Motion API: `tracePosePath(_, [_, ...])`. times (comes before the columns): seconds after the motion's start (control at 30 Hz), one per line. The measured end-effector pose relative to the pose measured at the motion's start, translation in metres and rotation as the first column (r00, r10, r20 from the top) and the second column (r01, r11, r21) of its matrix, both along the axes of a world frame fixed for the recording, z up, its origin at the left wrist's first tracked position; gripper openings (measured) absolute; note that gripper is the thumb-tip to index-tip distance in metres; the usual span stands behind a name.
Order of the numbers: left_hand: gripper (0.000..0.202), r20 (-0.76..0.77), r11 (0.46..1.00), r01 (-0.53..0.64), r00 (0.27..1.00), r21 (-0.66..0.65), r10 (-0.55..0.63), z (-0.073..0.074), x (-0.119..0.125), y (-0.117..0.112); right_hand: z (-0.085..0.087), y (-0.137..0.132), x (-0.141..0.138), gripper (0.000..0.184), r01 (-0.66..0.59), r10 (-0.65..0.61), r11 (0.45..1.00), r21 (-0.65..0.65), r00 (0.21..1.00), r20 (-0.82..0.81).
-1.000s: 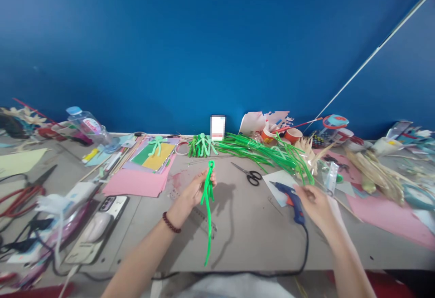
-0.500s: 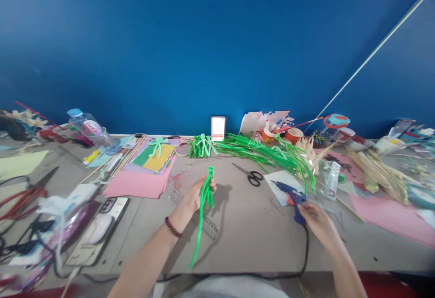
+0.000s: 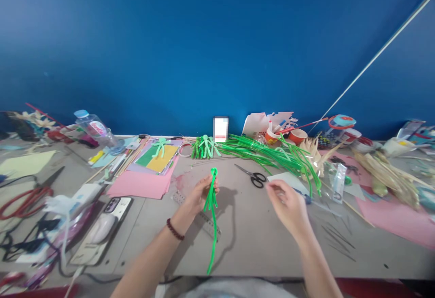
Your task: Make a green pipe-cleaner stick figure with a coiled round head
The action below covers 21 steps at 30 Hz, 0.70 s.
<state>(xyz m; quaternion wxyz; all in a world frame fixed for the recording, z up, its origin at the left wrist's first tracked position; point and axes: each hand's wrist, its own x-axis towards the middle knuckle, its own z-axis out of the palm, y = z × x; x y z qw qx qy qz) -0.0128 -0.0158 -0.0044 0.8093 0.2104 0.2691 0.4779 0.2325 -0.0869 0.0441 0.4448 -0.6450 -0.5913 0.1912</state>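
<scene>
In my left hand (image 3: 201, 193) is a bundle of bright green pipe cleaners (image 3: 210, 202), pinched near its looped top. Several short strands hang below the fingers, and one long strand reaches down toward the table's front edge. My right hand (image 3: 287, 205) is in the air to the right of it, fingers loosely bent and nothing visible in them. Behind that hand lies a blue glue gun (image 3: 307, 197), mostly hidden, over a white sheet (image 3: 287, 178). Black-handled scissors (image 3: 255, 178) rest just beyond the right fingertips. A clear ruler (image 3: 208, 225) lies under the left wrist.
Long green pipe cleaners (image 3: 258, 149) stretch across the back. Small pipe-cleaner figures (image 3: 205, 146) are beside them, and another figure (image 3: 159, 147) lies on coloured sheets. Pink paper (image 3: 142, 184), a phone (image 3: 98, 234) and a bottle (image 3: 97, 128) are leftward. Thin dark sticks (image 3: 340, 236) lie right.
My right hand has let go of the glue gun and moved left, toward the middle. The bundle in my left hand has turned, its long strand swinging to the right.
</scene>
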Motion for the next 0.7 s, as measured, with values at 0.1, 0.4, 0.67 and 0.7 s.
tracePosePath(0.1, [0.021, -0.084, 0.999, -0.015, 0.996, 0.047, 0.019, 0.004, 0.003, -0.002, 0.028, 0.029, -0.046, 0.022, -0.253, 0.254, 0.967, 0.027, 0.964, -0.076])
tracePosePath(0.4, [0.022, -0.141, 0.985, -0.158, 0.976, 0.063, 0.165, 0.036, 0.011, 0.0, 0.041, 0.087, -0.091, 0.022, -0.536, 0.543, 0.84, 0.091, 0.826, -0.152])
tracePosePath(0.67, [0.016, -0.212, 0.902, -0.195, 0.933, 0.385, 0.292, 0.058, 0.02, 0.043, 0.052, 0.115, -0.089, 0.021, -0.42, 0.448, 0.886, 0.199, 0.885, -0.129])
tracePosePath(0.7, [0.015, -0.236, 0.882, -0.173, 0.925, 0.439, 0.299, 0.061, 0.022, 0.048, 0.052, 0.118, -0.087, 0.022, -0.408, 0.44, 0.886, 0.22, 0.889, -0.125])
